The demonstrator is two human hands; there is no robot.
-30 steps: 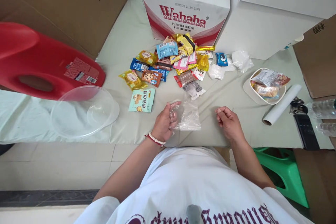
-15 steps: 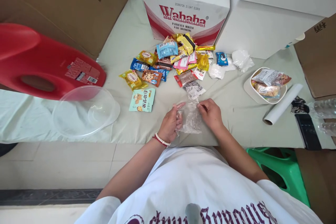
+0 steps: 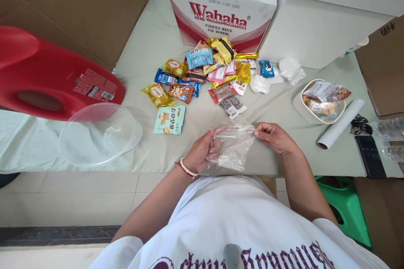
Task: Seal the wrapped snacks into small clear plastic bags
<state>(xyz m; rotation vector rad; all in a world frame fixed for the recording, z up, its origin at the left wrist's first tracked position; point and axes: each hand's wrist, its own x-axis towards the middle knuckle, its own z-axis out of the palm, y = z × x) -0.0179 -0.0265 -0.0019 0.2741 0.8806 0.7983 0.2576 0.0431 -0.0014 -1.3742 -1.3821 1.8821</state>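
Note:
A clear plastic bag [image 3: 233, 147] is stretched between my two hands above the near edge of the table. My left hand [image 3: 202, 151] grips its left side, with fingers showing through the film. At the bag's upper right edge, my right hand [image 3: 273, 136] pinches the plastic between thumb and fingers. Just beyond the bag lies a small grey-and-white packet [image 3: 233, 106], at the front of a heap of wrapped snacks [image 3: 198, 58]. A mint-green snack pouch [image 3: 169, 120] rests on the cloth to the left of my hands.
A white water carton [image 3: 221, 12] stands behind the heap. To the left are a red jug [image 3: 59, 75] and a clear plastic lid-like dish [image 3: 94, 134]. On the right sit a white tub [image 3: 298, 103] with packets, a white roll [image 3: 341, 124], keys [image 3: 360, 125] and a phone [image 3: 370, 157].
My right hand came in from the right, took the bag's edge and drew it back rightward. The bag is now spread wider, while my left hand keeps its hold.

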